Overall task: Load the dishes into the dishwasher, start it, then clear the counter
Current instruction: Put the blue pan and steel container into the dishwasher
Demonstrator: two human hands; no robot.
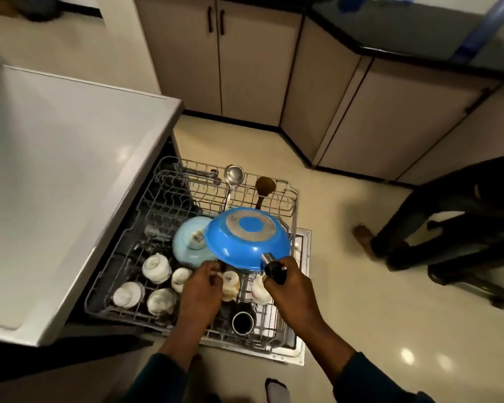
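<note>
A blue frying pan [246, 238] hangs upside down over the pulled-out dishwasher rack [291, 205], its grey base ring facing up. My right hand [291, 289] grips its black handle [275, 271]. My left hand [201, 283] pinches the handle of a small white cup [230, 282] in the rack, just below the pan's rim. A light blue bowl [188, 242] stands behind the pan. Several white cups [157, 267] sit upside down at the rack's left front. A dark mug [242, 321] lies near the front. A steel ladle [233, 174] and a brown spoon [264, 187] stand at the back.
The dishwasher's white top [56, 170] fills the left side. The open door [298, 344] lies under the rack. Beige cabinets [245, 68] line the far wall under a dark counter [419, 30]. A seated person's legs [419, 228] and a chair [477, 283] are on the right.
</note>
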